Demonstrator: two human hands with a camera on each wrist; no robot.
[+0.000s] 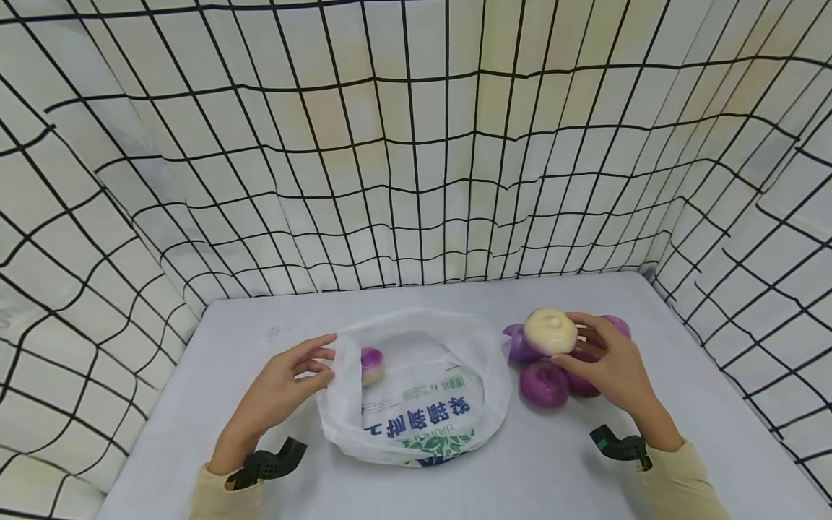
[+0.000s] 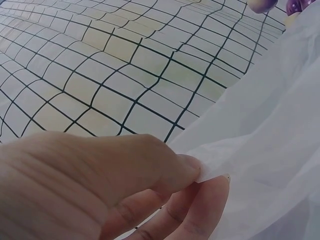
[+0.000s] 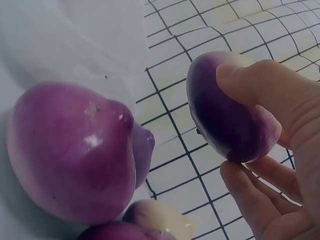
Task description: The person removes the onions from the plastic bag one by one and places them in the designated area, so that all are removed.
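A white plastic bag (image 1: 416,448) with blue and green print lies on the table, its mouth spread wide. One purple-and-white onion (image 1: 373,366) sits inside near its left side. My left hand (image 1: 286,379) pinches the bag's left rim; thumb and fingertips meet on the thin plastic (image 2: 265,150) in the left wrist view. To the right of the bag, my right hand (image 1: 614,365) holds an onion (image 1: 550,331) between thumb and fingers, its cream side facing up. The right wrist view shows that onion's dark purple side (image 3: 220,110), apart from the other onions.
Several purple onions (image 1: 543,384) lie clustered under and around my right hand, close to the bag's right edge. A white table (image 1: 260,325) carries everything. Black wire grid (image 1: 416,152) over white sheeting rises at the back and both sides.
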